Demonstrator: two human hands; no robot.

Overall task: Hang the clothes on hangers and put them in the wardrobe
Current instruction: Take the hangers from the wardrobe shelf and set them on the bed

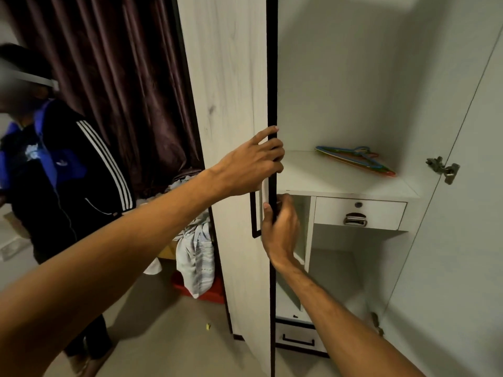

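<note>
The white wardrobe stands open, its left door (pixel 234 110) edge-on toward me with a dark edge strip. My left hand (pixel 253 164) grips that door's edge, fingers curled round it just above shelf height. Below it, my right hand (pixel 280 229) holds the same edge beside the black door handle (pixel 253 213). Several coloured hangers (pixel 356 159) lie in a stack on the inner shelf (pixel 313 175). A pile of light clothes (pixel 194 257) hangs over a red container (pixel 204 291) on the floor left of the wardrobe.
Another person in a black jacket with white stripes (pixel 65 172) stands at the left in front of a dark curtain (pixel 122 77). Under the shelf is a small drawer (pixel 359 213); a lower drawer (pixel 299 340) sits near the floor. The right door (pixel 462 213) is swung open.
</note>
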